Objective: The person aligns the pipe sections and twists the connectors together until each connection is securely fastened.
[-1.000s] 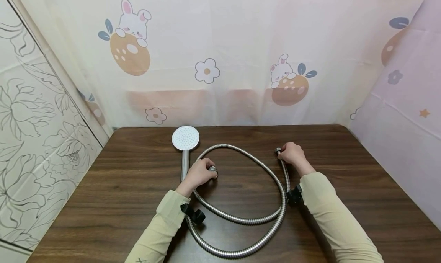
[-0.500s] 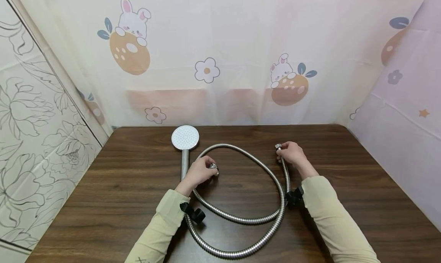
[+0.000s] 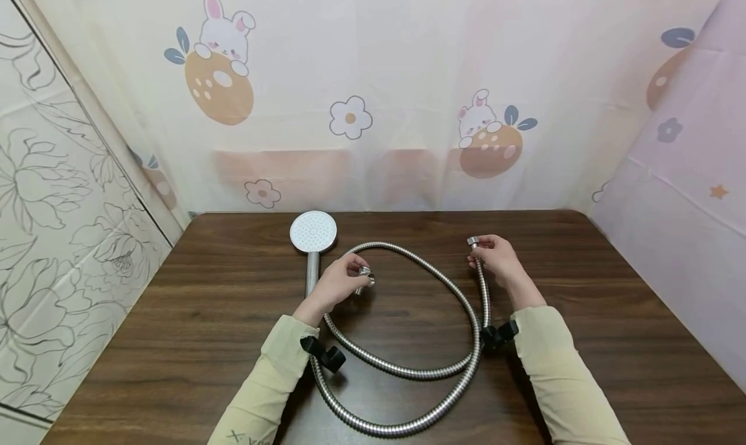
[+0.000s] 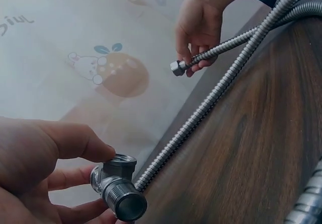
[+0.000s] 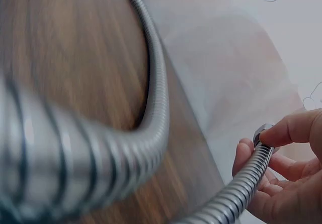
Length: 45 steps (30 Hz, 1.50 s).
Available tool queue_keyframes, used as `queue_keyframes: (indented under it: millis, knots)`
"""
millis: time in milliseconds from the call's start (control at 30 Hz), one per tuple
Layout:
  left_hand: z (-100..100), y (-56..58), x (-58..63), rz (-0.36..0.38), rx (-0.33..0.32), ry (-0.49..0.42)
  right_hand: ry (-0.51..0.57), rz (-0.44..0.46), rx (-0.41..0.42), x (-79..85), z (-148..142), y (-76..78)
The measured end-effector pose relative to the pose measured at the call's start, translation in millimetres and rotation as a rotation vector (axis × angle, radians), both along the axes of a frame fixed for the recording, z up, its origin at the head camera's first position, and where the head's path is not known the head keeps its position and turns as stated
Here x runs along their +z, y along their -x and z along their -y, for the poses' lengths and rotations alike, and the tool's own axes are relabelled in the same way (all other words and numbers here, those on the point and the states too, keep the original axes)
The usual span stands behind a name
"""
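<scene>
Hose end point(image 3: 473, 241) rose before curtain point(image 3: 408, 56), seemingly off table point(image 3: 233, 289).

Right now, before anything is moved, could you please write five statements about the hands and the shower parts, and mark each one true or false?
1. The left hand holds a threaded metal connector. True.
2. The shower head lies on the wooden table with its spray face down. False: the white spray face is up.
3. The metal shower hose crosses over itself. True.
4. The right hand grips the shower head. False: it holds the metal shower hose by its end with the nut.
5. The threaded metal connector and the nut are apart. True.
</scene>
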<state>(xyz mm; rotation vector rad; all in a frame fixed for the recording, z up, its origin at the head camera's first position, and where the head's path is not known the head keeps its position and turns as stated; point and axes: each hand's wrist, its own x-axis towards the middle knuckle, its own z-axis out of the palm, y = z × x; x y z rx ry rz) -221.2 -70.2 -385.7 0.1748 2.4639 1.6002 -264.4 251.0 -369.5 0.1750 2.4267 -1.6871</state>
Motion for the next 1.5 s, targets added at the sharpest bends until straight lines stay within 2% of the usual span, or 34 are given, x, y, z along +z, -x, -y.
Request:
queue_keyframes:
  millis: [133,500,700,933,1300,1500]
  knots:
    - [0.2,1.5,0.8,0.008,-0.015,-0.024,0.028,0.000,-0.011,3.1,2.6,-1.7]
    - [-0.5,4.0,5.2,0.098,-0.061,-0.145,0.096,-0.033,-0.033,22.1,15.3,-11.6]
    - [-2.1,-9.2,29.9,0.116,-0.087,-0.157,0.146,-0.082,-0.030,26.3,23.5,-14.6]
    - [-4.2,-13.7,41.5,0.116,-0.057,-0.210,0.194,-0.161,-0.050,32.0,34.2,-17.3]
    - [-4.9,-11.2,44.2,0.107,-0.008,-0.249,0.121,-0.207,-0.042,42.8,48.3,-24.9]
    - [-6.4,-8.8,44.6,0.107,0.020,-0.307,0.103,-0.238,-0.013,45.4,53.7,-28.7]
